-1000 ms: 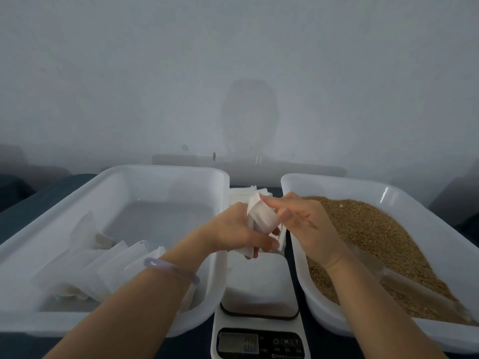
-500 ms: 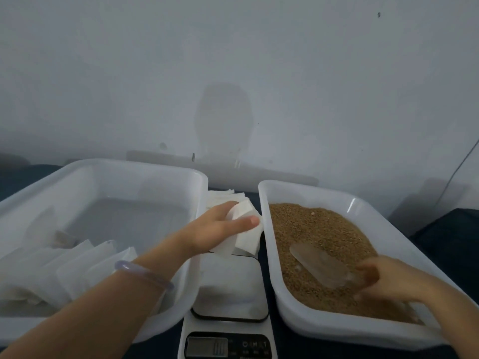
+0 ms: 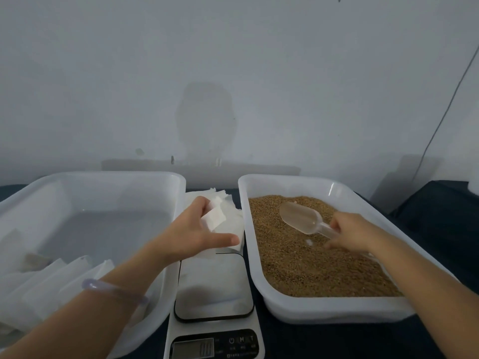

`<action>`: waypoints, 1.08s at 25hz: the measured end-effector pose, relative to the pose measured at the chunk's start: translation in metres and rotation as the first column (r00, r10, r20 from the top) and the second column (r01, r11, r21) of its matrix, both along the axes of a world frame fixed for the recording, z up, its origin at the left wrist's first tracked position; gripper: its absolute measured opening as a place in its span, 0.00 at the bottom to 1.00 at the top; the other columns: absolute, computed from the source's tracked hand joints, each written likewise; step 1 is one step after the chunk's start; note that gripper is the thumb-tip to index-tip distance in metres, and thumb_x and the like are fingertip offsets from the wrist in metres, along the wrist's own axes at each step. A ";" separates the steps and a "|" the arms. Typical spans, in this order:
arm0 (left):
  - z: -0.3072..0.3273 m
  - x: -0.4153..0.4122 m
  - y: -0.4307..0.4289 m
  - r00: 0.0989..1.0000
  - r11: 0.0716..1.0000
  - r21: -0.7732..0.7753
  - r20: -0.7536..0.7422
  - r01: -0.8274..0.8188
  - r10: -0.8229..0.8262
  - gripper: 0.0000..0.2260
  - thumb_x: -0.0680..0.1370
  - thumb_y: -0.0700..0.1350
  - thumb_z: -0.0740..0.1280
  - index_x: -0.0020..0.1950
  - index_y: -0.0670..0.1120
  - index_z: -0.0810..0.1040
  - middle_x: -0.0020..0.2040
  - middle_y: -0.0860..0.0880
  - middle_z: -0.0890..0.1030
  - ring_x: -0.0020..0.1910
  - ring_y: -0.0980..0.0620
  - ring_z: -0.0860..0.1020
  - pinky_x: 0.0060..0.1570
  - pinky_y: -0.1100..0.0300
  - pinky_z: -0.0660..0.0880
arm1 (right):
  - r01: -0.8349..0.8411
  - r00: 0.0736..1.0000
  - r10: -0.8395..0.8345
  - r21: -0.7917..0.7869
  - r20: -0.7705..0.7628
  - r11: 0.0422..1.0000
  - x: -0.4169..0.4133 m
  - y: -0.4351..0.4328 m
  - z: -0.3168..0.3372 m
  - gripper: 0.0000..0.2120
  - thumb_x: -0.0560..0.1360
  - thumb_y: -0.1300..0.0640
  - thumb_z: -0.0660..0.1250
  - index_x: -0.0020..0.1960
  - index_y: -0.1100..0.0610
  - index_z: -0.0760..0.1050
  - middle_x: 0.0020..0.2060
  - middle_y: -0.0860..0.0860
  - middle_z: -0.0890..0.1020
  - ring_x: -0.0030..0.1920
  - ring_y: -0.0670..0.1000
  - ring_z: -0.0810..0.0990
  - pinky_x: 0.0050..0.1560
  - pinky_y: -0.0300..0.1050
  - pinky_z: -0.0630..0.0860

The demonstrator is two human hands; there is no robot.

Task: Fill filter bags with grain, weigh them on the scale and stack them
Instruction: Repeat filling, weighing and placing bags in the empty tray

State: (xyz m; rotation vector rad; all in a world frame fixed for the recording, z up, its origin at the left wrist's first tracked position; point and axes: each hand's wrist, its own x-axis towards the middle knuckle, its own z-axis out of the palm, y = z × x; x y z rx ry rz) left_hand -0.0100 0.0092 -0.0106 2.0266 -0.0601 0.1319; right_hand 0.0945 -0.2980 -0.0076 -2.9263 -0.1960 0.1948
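Dark tabletop [image 3: 440,229], grey wall [image 3: 233,73]. Centre frame: left hand [image 3: 191,234] pinches a filter bag [image 3: 215,217] above the far end of the scale [image 3: 215,301]. Centre right: right hand [image 3: 350,233], fingers curled, grips the scoop [image 3: 300,217] over grain [image 3: 298,268] in the tub [image 3: 337,310].

Both forearms are bare and reach forward from the lower corners. The left forearm [image 3: 103,314] angles up and to the right, with a pale lilac bangle [image 3: 114,290] round the wrist. The left hand [image 3: 191,231] is seen from the back, thumb stretched out to the right and fingers pointing away, pinching a white filter bag [image 3: 216,218] between them. The right forearm [image 3: 420,281] angles up and to the left. The right hand [image 3: 350,231] has its fingers curled round the handle of a clear plastic scoop [image 3: 300,218], knuckles uppermost. The two hands are well apart
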 end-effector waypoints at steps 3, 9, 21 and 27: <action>-0.003 0.001 0.001 1.000 1.000 -0.008 0.016 0.004 -0.004 0.29 0.60 0.50 0.81 0.53 0.44 0.69 0.45 0.47 0.75 0.40 0.54 0.74 0.41 0.59 0.74 | -0.020 0.999 0.022 0.064 -0.029 0.998 0.008 0.014 -0.006 0.14 0.70 0.54 0.73 0.51 0.56 0.72 0.43 0.50 0.79 0.38 0.48 0.80 0.34 0.37 0.74; -0.006 0.004 0.002 0.999 1.000 -0.027 0.030 -0.009 0.010 0.28 0.57 0.53 0.79 0.49 0.48 0.69 0.40 0.52 0.82 0.42 0.54 0.78 0.40 0.57 0.75 | -0.174 0.973 0.181 0.056 -0.142 0.983 0.008 0.020 -0.022 0.15 0.69 0.51 0.74 0.52 0.48 0.73 0.46 0.44 0.77 0.43 0.44 0.78 0.35 0.32 0.71; -0.005 0.005 -0.001 1.000 1.000 0.010 0.022 -0.014 0.014 0.25 0.63 0.43 0.80 0.52 0.47 0.69 0.41 0.47 0.83 0.36 0.56 0.80 0.35 0.63 0.75 | -0.313 0.944 0.300 -0.086 -0.140 0.946 -0.015 -0.023 -0.010 0.11 0.72 0.55 0.71 0.53 0.47 0.77 0.47 0.41 0.77 0.49 0.42 0.75 0.52 0.39 0.72; -0.003 0.005 -0.002 1.000 1.000 -0.019 0.022 -0.008 0.008 0.25 0.63 0.39 0.80 0.52 0.47 0.69 0.41 0.45 0.82 0.36 0.53 0.80 0.36 0.60 0.75 | -0.356 0.934 0.353 -0.051 -0.062 0.933 -0.025 -0.030 -0.012 0.10 0.70 0.55 0.72 0.51 0.46 0.78 0.46 0.41 0.75 0.48 0.42 0.74 0.52 0.41 0.74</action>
